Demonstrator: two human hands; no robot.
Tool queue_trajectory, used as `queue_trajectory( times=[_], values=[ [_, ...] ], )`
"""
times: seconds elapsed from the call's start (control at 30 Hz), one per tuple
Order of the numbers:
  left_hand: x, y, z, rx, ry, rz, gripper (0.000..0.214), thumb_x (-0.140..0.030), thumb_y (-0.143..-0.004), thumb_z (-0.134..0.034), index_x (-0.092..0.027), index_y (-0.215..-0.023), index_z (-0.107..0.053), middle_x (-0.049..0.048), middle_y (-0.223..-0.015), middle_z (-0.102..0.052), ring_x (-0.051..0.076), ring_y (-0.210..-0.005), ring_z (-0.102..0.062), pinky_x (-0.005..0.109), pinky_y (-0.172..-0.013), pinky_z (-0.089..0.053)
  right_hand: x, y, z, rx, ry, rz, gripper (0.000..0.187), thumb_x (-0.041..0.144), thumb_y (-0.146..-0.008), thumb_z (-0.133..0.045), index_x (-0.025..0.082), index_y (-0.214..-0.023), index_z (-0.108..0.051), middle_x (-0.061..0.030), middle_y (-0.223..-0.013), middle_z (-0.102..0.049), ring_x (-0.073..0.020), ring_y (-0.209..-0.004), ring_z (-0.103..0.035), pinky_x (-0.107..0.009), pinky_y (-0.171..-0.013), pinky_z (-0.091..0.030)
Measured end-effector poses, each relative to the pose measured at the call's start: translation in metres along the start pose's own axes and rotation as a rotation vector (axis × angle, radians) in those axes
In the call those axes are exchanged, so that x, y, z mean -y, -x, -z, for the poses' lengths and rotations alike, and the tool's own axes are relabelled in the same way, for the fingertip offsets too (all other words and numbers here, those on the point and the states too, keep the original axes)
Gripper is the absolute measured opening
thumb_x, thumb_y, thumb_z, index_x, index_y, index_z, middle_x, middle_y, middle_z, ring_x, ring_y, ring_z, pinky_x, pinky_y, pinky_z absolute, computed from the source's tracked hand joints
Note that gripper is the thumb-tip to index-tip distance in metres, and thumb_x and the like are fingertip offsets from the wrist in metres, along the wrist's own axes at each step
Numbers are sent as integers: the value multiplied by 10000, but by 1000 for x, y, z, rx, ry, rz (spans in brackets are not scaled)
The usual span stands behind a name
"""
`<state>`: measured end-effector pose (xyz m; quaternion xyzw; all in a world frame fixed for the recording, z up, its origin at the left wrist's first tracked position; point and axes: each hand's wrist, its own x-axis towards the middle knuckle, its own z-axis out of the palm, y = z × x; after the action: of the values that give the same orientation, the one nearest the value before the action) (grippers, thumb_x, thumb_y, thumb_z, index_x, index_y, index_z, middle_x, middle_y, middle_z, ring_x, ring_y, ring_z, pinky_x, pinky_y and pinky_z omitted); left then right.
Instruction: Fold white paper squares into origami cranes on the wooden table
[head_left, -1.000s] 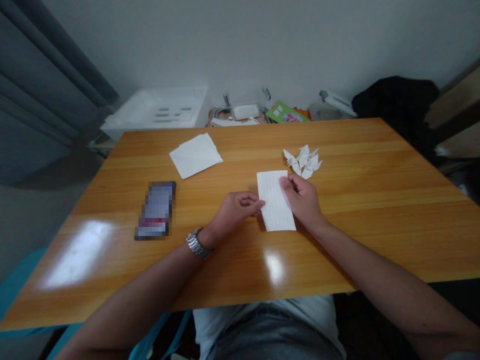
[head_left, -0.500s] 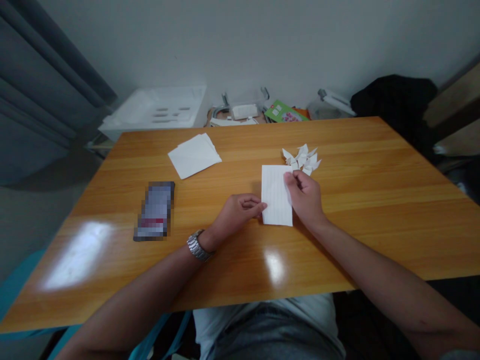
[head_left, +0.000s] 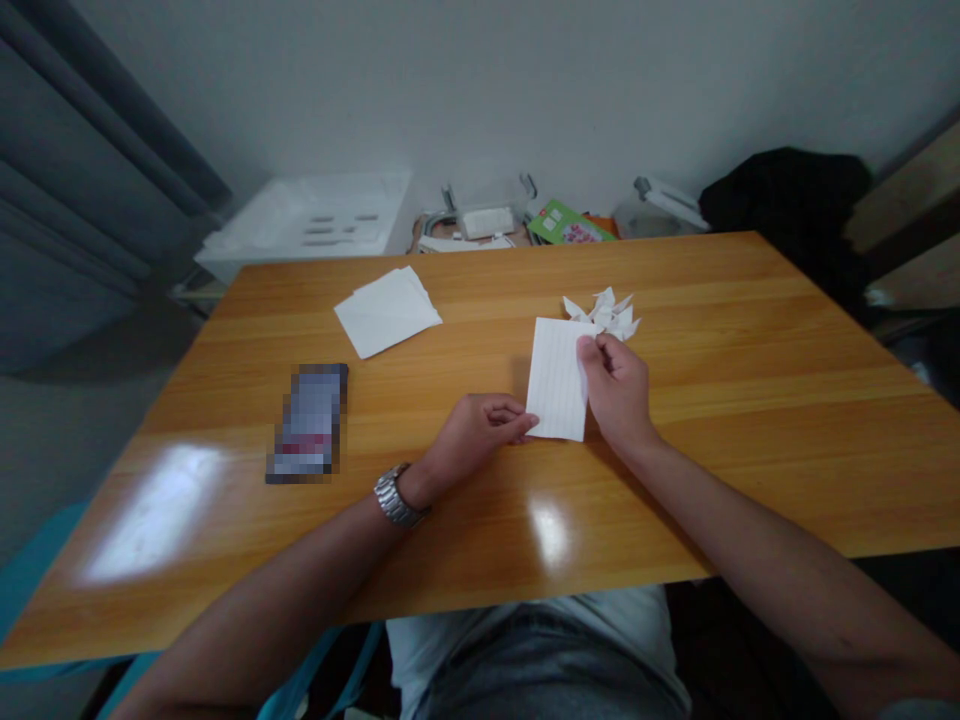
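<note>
Right hand (head_left: 616, 392) closed on the edge of a ruled white paper sheet (head_left: 556, 380), thumb and fingers pinching it; left hand (head_left: 480, 432) loosely curled, fingertips at the opposite edge, firmness of hold indeterminate. The sheet, flat and rectangular, has turned clockwise since the earlier views. It lies over a wooden table (head_left: 750, 300), just below a pile of folded white paper figures (head_left: 604, 312).

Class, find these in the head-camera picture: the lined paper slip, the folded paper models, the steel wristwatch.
lined paper slip (head_left: 553, 380): head view, middle of the sheet.
folded paper models (head_left: 613, 314): head view, top of the pile.
steel wristwatch (head_left: 397, 497): head view, metal band.
</note>
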<state>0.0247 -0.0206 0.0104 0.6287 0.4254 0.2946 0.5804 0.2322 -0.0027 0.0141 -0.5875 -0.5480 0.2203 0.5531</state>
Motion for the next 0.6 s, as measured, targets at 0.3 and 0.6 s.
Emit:
queue_trajectory(
  times=[0.3,0.6],
  values=[
    [-3,2,0,-50,-128,-37,315,-473,-884,-733,-158,-891,-729,45,-830,-771,152,-741,-724,219,-640,-550,-9,-6,2,88,44,-10,439,526,-969,-557,205,-674,-502,50,-610,-395,-125,-591,-370,-274,-556,-298],
    [2,0,21,-36,-834,-614,289,-346,-1018,-570,-203,-1249,-667,104,-1329,-667,235,-1213,-638,411,-1052,-537,-25,-13,2,448,246,36,382,486,-973,-529,187,-758,-631,3,-661,-588,-158,-624,-518,-293,-589,-325]
  ],
)
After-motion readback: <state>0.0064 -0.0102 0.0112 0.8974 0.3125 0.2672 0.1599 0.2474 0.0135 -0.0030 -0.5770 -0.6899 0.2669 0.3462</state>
